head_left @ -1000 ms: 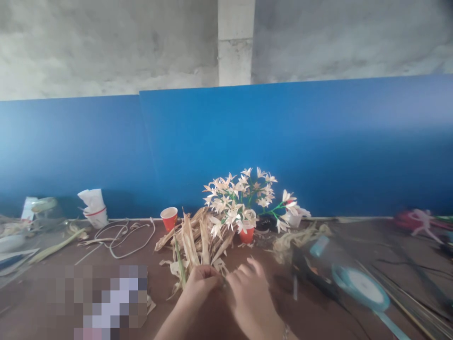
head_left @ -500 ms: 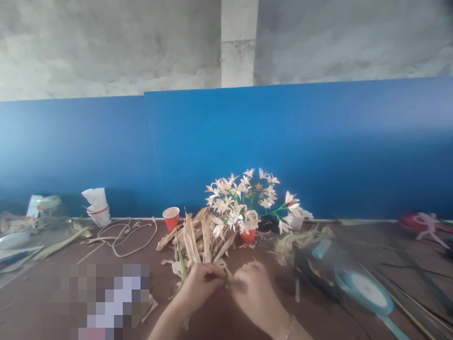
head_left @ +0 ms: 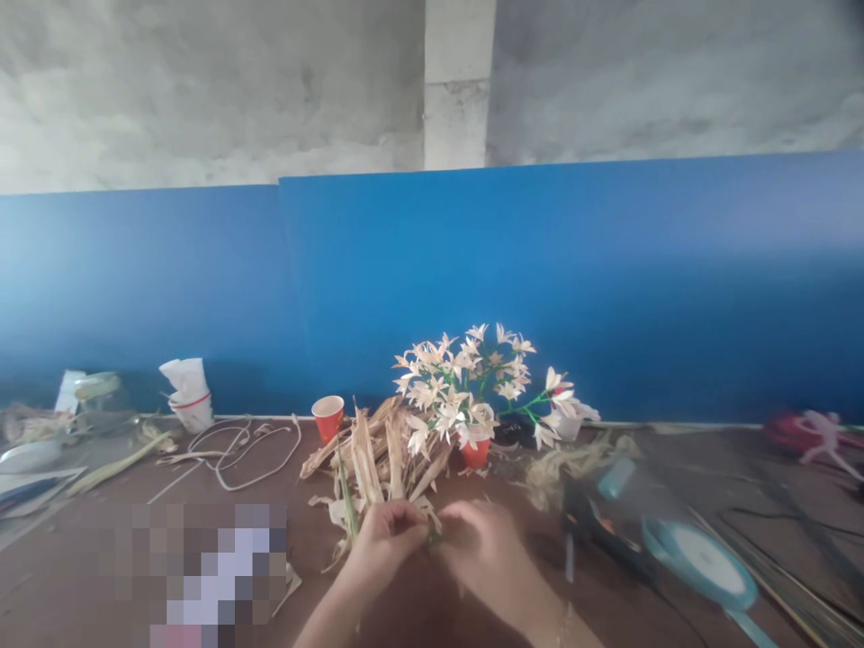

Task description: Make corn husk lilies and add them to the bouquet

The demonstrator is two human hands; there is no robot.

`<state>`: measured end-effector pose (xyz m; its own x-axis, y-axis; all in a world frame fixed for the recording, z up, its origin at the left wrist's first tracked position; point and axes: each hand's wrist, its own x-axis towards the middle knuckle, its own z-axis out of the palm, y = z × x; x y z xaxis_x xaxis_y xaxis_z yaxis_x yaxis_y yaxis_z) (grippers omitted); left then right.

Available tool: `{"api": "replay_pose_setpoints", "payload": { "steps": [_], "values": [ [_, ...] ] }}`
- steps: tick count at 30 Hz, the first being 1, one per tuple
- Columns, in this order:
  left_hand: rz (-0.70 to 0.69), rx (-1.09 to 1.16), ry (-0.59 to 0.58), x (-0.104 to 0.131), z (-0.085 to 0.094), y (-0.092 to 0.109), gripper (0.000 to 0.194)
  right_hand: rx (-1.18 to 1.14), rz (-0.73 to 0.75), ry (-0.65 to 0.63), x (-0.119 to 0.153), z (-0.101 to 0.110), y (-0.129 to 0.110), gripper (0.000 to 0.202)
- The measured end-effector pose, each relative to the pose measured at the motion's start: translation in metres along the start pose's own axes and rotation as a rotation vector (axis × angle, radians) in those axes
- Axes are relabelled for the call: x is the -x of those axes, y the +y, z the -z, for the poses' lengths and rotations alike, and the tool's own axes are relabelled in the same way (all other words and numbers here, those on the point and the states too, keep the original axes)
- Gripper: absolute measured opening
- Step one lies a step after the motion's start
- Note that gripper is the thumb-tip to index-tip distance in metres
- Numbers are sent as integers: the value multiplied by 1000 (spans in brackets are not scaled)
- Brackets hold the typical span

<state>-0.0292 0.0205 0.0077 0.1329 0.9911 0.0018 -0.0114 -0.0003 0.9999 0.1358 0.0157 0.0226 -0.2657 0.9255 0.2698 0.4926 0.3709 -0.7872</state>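
My left hand is closed in a pinch, thumb against fingers, low in the middle of the view. Close against it, my right hand has its fingers curled in toward the same spot. Whatever small greenish thing is between the fingertips is too blurred and covered to name. Just beyond the hands lies a pile of dry corn husks, with one greener strip along its near side. Behind stands a bunch of cream husk-like flowers on green stems in a red paper cup.
A second red paper cup stands left of the pile, near a white cable and a white cup. On the right lie a ribbon roll, a dark tool and thin sticks. A blue panel closes the back.
My right hand has turned slightly and its fingers have shifted at the meeting point. My left hand stays nearly in place. The whole view has shifted a little.
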Motion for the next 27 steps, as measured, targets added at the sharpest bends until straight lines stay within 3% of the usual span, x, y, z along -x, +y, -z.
{"api": "replay_pose_setpoints", "payload": {
  "steps": [2, 5, 9, 12, 15, 18, 20, 23, 25, 27],
  "values": [
    [12, -9, 30, -3, -1, -3, 15, 250, 199, 142, 4, -4, -5, 10],
    [35, 9, 31, -5, -2, -8, 17, 429, 356, 240, 6, -14, 0, 13],
    [88, 60, -4, -6, 0, -10, 20, 453, 402, 279, 5, -20, 11, 16],
    [84, 30, -56, -7, 6, -10, 18, 354, 342, 276, 5, -17, 11, 17],
    [6, -18, -80, -6, 9, -8, 12, 141, 122, 161, 2, -10, 4, 16],
    [-45, 15, -126, -3, 8, -3, 9, -222, -256, -103, -2, -3, -1, 13],
    [-55, 49, -161, 1, 7, 2, 9, -470, -391, -291, -4, 0, 0, 13],
    [-59, 61, -198, 6, 4, 7, 10, -652, -378, -468, -6, 1, 5, 16],
    [-48, 40, -191, 6, 3, 6, 11, -650, -363, -486, -6, 1, 7, 18],
    [-42, 3, -137, 5, 3, 3, 11, -604, -345, -425, -5, 0, 5, 17]
  ]
}}
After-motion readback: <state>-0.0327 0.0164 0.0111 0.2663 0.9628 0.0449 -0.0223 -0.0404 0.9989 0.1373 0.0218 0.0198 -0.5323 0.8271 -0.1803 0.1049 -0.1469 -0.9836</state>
